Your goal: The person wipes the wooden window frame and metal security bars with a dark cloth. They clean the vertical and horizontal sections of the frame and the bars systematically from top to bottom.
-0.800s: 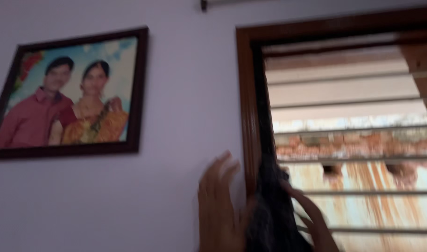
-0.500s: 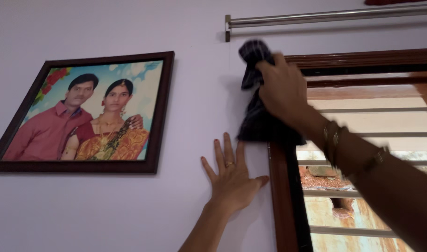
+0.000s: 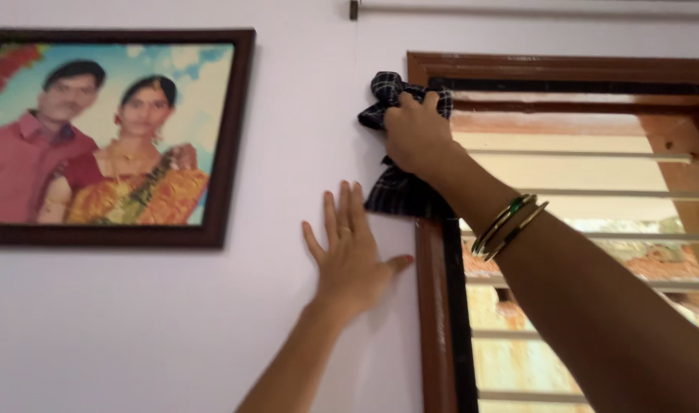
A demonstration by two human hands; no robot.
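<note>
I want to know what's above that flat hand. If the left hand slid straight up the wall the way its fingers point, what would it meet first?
Probably the hanging end of the dark checked cloth, just above the left hand fingertips, held by the right hand.

The framed picture hangs on the wall, left of the window frame. Between them the left hand lies flat on the wall — below the right hand, which presses a cloth against the frame's upper left corner, under a rod.
</note>
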